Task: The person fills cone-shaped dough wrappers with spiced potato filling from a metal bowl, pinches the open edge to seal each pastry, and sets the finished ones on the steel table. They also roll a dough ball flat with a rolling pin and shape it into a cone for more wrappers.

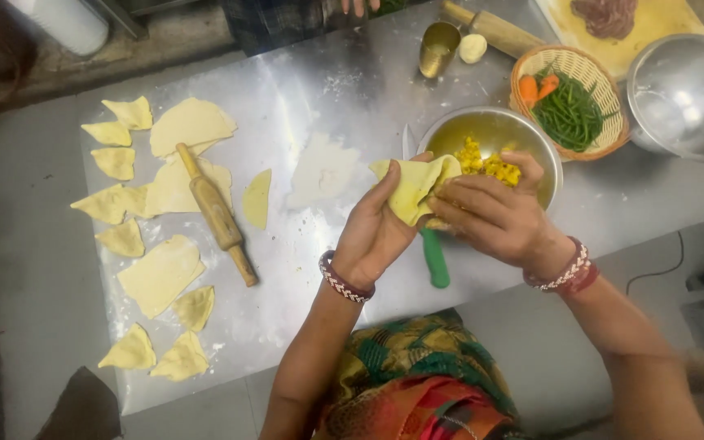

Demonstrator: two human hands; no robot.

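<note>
Both hands, left hand (376, 232) and right hand (486, 216), clasp a dough sheet (414, 186) above the table's near edge (482, 285).

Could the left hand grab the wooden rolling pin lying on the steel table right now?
Probably not yet: the left hand is cupping a folded yellow dough sheet. The path to the wooden rolling pin looks clear, though.

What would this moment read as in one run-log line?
left hand: cups folded dough sheet | right hand: fingers on dough sheet, over filling bowl | table: rolling pin, cut dough pieces, green-handled knife
</note>
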